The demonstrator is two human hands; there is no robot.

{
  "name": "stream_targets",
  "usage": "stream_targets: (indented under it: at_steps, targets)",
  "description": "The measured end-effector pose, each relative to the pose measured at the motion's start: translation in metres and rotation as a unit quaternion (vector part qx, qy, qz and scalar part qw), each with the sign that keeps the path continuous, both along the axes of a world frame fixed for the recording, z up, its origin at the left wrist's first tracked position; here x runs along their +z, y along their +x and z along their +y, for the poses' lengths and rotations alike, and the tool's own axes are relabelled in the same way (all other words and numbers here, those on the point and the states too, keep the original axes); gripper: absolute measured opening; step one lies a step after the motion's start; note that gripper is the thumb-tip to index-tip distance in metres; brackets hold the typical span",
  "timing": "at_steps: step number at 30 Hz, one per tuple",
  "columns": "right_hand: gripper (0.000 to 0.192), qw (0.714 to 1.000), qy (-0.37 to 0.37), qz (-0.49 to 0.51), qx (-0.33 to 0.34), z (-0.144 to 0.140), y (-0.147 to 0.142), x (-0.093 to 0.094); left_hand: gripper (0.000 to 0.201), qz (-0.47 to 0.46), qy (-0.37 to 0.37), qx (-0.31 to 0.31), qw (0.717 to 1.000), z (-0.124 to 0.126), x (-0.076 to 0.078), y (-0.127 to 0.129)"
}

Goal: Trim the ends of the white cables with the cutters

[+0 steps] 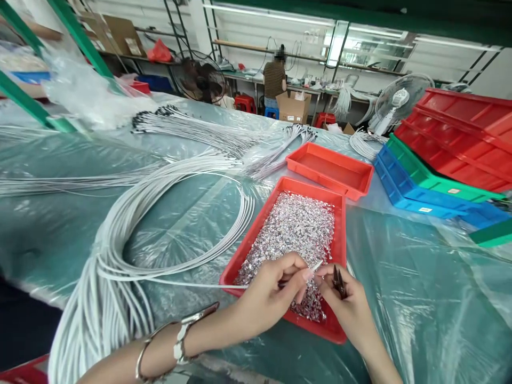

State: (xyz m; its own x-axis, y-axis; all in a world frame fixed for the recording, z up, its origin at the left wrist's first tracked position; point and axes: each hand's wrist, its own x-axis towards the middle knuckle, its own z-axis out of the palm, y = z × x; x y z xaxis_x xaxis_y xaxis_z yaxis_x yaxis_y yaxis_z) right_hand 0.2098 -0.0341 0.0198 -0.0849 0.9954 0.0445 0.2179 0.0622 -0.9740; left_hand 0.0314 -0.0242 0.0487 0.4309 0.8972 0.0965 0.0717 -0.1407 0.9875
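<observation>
Head view: left hand [269, 292] fingers pinch a white wire [192, 282]; right hand [347, 305] fingers grip dark tweezers [339, 280].

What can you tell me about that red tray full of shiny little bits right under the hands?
The shallow rectangular red plastic tray lies flat on the table's clear plastic sheet, angled away from the viewer. A heap of tiny silvery metal pieces covers most of its floor. Its near end sits under the left hand and right hand; the left pinches a thin white cable end that crosses the tray's left rim. A second, empty red tray sits just beyond its far corner.
</observation>
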Motion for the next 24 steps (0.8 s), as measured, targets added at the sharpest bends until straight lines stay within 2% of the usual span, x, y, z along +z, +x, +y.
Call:
stream_targets:
  at_steps: [4,7,12,18,24]
  targets:
    - [0.020,1.000,-0.015,0.017,-0.017,-0.004,-0.002,0.004,0.025,-0.029,-0.044,-0.024,0.998,0.004,-0.007,0.001]
    - [0.024,0.999,-0.037,0.037,-0.008,-0.008,-0.004,0.004,0.025,-0.007,-0.018,-0.024,1.000,0.006,-0.010,0.002]
    - [0.022,0.995,-0.078,0.028,0.054,-0.012,-0.003,0.002,0.027,0.030,0.008,-0.031,0.999,0.007,-0.019,0.004]
    - [0.023,0.995,-0.057,0.003,0.080,-0.011,0.001,0.001,0.030,0.022,0.012,-0.039,0.999,0.009,-0.027,0.004]
    - [0.023,0.996,-0.057,0.005,0.064,-0.009,-0.002,0.007,0.025,0.004,0.010,-0.029,1.000,0.010,-0.026,0.002]
